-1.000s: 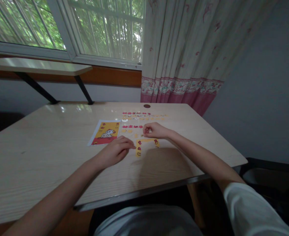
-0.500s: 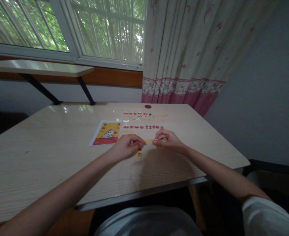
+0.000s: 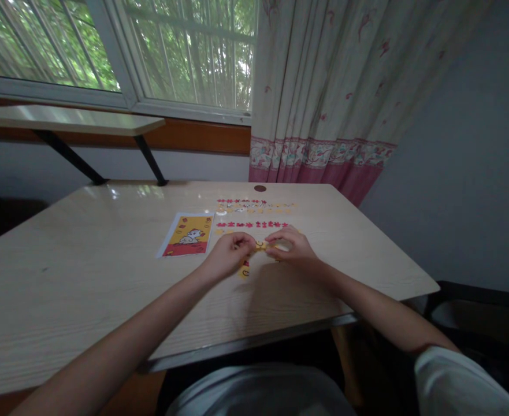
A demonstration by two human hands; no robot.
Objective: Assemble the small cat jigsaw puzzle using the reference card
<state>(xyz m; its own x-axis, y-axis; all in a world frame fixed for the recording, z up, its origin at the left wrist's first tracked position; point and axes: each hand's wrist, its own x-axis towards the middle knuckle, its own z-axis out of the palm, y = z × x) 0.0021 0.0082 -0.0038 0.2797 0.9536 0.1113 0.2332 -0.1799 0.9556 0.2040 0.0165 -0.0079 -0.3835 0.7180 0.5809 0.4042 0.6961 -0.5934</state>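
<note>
My left hand (image 3: 228, 252) and my right hand (image 3: 289, 245) meet over a row of joined yellow jigsaw pieces (image 3: 260, 245) near the table's middle. Both hands have curled, pinching fingers pressed on those pieces. A second strip of yellow pieces (image 3: 244, 269) with red marks runs toward me below my left hand. Just beyond the hands lie rows of loose red pieces (image 3: 252, 224) and mixed pieces (image 3: 254, 204). The reference picture (image 3: 188, 233), yellow and red with a white animal, lies left of the hands.
The light wooden table (image 3: 85, 271) has a brown cable hole (image 3: 260, 188) at its far edge. A shelf on black brackets (image 3: 70, 121) and a window sit behind it. A pink-hemmed curtain (image 3: 319, 98) hangs at the back right.
My right hand drew back from the loose pieces toward the yellow strip. My left hand moved right and forward, so both hands now meet on the yellow row.
</note>
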